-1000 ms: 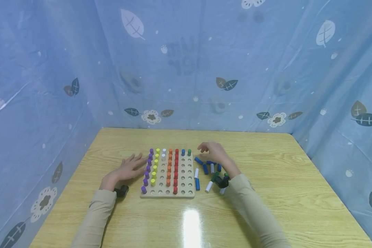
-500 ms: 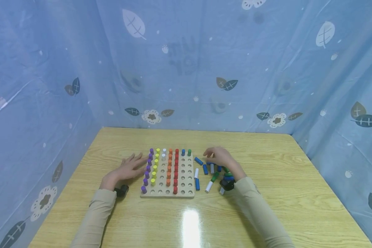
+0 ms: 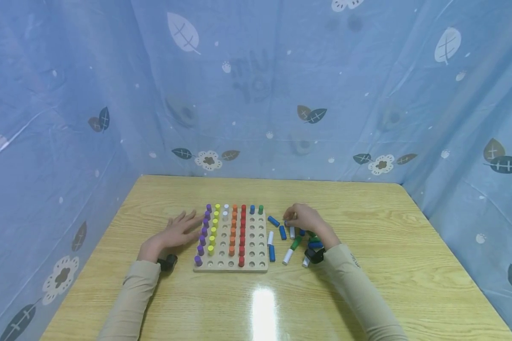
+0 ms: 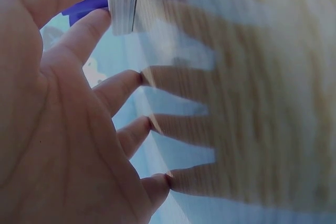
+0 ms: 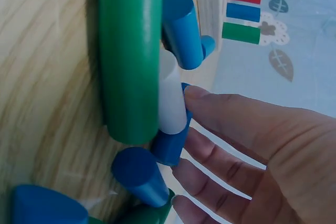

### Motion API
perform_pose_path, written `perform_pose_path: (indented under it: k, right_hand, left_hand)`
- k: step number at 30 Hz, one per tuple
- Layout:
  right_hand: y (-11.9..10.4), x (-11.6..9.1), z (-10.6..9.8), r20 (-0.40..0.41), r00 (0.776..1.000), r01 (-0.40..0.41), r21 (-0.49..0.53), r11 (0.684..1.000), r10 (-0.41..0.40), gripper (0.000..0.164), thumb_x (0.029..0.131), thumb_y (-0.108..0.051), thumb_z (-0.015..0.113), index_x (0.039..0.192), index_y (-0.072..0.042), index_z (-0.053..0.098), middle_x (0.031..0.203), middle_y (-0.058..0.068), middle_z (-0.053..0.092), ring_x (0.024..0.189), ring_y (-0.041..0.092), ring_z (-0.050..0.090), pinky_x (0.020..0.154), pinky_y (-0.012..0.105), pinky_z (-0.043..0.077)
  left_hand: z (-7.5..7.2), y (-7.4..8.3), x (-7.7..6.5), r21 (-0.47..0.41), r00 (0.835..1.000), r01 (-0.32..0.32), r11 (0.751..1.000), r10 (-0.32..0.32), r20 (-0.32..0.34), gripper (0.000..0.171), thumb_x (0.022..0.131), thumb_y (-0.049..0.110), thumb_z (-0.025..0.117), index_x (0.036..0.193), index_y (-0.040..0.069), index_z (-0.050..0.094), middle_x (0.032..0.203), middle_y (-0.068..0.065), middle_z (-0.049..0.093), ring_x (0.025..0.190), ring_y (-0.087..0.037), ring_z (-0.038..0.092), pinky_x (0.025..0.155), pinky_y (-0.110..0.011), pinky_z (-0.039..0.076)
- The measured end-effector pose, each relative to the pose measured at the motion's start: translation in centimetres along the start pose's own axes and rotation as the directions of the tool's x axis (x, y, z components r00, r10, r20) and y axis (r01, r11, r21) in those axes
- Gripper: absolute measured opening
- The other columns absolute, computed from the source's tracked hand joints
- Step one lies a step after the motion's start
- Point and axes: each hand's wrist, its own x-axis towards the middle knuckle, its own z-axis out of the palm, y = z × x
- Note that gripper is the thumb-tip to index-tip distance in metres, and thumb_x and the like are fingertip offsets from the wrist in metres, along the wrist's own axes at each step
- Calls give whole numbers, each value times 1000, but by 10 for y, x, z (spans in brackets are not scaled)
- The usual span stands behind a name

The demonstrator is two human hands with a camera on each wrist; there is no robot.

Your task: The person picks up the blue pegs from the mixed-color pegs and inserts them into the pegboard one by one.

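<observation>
My right hand [image 3: 305, 219] reaches down over the loose pegs right of the wooden pegboard [image 3: 230, 270]. Its thumb and fingers pinch a blue peg [image 5: 170, 148] that lies behind a white peg [image 5: 172, 98]. A large-looking green peg [image 5: 131, 61] stretches across the front of the right wrist view. My left hand [image 3: 177, 233] lies spread on the table at the board's left side. Fingertips press the tabletop, and the index finger touches the board's edge [image 4: 123, 3] beside a purple peg [image 4: 86, 9].
Purple, yellow, orange and red pegs stand in columns on the board, with two white pegs, one blue peg [image 3: 252, 209] and one green peg [image 3: 261, 209]. More loose pegs, such as a white one [image 3: 288, 256], lie to the right. A blue curtain [image 3: 264, 94] surrounds the table.
My right hand has moved a little right and down from beside the board's far corner to the loose pegs, and its fingers have closed on a blue one. The left hand stays put.
</observation>
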Motion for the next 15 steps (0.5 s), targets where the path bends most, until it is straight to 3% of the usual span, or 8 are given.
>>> perform_pose_path:
  k: [15]
  right_hand:
    - [0, 1, 4, 3, 1000, 11, -3, 1000, -11, 12, 85, -16, 68, 95, -11, 70, 89, 2, 68, 81, 17, 63, 70, 33, 52]
  left_hand:
    - [0, 1, 0, 11, 1000, 12, 1000, -12, 5, 62, 95, 47, 44, 147, 19, 27, 154, -19, 12, 138, -47, 0, 103, -69, -9]
